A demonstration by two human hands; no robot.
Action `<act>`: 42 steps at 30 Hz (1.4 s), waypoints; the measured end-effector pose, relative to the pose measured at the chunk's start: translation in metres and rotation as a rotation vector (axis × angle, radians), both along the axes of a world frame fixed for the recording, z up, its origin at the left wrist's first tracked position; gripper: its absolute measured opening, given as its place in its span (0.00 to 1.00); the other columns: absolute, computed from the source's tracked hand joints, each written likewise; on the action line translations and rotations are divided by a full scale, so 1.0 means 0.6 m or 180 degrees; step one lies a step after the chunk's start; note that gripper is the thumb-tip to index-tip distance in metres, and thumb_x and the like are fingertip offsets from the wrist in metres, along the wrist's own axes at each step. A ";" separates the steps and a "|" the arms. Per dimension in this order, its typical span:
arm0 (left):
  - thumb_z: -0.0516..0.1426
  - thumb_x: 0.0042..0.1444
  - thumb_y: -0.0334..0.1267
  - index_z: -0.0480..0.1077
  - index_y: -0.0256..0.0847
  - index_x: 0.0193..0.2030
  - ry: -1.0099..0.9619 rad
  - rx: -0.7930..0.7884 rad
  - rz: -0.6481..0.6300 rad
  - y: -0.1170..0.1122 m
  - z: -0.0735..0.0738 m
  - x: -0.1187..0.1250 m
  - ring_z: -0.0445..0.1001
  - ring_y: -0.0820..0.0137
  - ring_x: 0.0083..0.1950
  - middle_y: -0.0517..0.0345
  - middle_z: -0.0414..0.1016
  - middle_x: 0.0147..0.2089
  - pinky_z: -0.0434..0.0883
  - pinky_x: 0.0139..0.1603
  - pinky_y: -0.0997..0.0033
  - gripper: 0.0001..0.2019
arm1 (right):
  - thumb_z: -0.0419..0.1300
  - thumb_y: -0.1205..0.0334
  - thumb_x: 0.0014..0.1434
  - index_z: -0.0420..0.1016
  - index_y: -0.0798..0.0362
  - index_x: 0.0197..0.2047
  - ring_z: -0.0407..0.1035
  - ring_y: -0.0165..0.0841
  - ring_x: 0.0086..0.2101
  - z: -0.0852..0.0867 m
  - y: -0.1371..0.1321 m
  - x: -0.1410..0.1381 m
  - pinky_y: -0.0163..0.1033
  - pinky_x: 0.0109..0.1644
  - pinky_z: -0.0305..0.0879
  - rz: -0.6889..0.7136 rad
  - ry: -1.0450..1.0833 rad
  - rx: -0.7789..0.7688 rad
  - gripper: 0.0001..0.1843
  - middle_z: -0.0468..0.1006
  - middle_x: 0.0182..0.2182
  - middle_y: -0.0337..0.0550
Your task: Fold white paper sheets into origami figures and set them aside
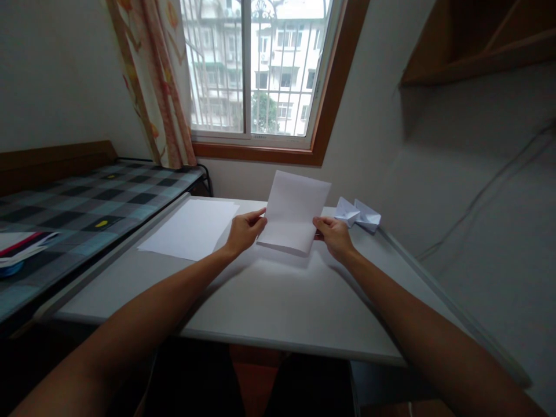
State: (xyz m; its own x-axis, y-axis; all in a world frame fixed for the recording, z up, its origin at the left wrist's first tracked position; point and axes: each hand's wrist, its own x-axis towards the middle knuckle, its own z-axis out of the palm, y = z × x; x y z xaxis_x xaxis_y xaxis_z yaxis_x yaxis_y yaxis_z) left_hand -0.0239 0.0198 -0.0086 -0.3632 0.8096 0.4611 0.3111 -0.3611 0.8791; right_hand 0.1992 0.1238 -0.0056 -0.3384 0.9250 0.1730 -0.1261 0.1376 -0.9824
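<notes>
Between my two hands a white sheet of paper (pixel 295 211) is held up at a tilt, just above the table; it looks folded, though its layers are hard to make out. My left hand (pixel 245 230) pinches its left edge with thumb and fingers. On the opposite edge, low down, my right hand (pixel 334 233) grips it with the thumb in front and the fingers behind. Two folded white paper shapes (pixel 357 214) stand just beyond my right hand. Left of my left hand lies a stack of white paper (pixel 189 227), flat on the table.
The white table (pixel 260 301) has a raised rim along its left and right sides. A bed with a checked cover (pixel 130 185) adjoins it on the left, with papers (pixel 21 249) on top. Behind are a curtain (pixel 160 87) and a barred window (pixel 260 69); a shelf (pixel 482 69) hangs upper right.
</notes>
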 end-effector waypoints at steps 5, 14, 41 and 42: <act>0.61 0.49 0.44 0.74 0.33 0.50 -0.0132 0.0147 0.0190 0.004 -0.003 -0.003 0.57 0.80 0.22 0.61 0.69 0.23 0.54 0.22 0.78 0.23 | 0.66 0.43 0.45 0.74 0.57 0.32 0.71 0.29 0.25 0.004 -0.008 -0.003 0.35 0.28 0.70 0.0362 -0.0108 -0.0110 0.23 0.77 0.26 0.43; 0.62 0.48 0.44 0.74 0.32 0.50 -0.0355 0.0180 0.0079 0.003 0.004 -0.006 0.57 0.80 0.22 0.63 0.67 0.22 0.56 0.23 0.77 0.24 | 0.68 0.43 0.41 0.73 0.57 0.28 0.69 0.28 0.24 -0.004 -0.008 -0.004 0.34 0.28 0.70 0.0560 -0.0253 -0.0160 0.24 0.76 0.24 0.42; 0.61 0.50 0.41 0.68 0.33 0.57 -0.0391 0.0178 -0.0070 0.009 -0.007 -0.007 0.59 0.80 0.25 0.60 0.69 0.28 0.58 0.25 0.78 0.27 | 0.64 0.44 0.50 0.73 0.57 0.31 0.71 0.30 0.25 0.006 -0.019 -0.007 0.35 0.28 0.71 0.0667 -0.0164 -0.0434 0.22 0.77 0.26 0.45; 0.61 0.49 0.41 0.68 0.33 0.57 -0.0419 0.0194 -0.0046 0.009 -0.006 -0.007 0.59 0.80 0.25 0.60 0.69 0.27 0.58 0.25 0.78 0.27 | 0.64 0.44 0.50 0.73 0.57 0.31 0.72 0.31 0.25 0.006 -0.020 -0.006 0.35 0.28 0.71 0.0766 -0.0172 -0.0475 0.22 0.77 0.26 0.46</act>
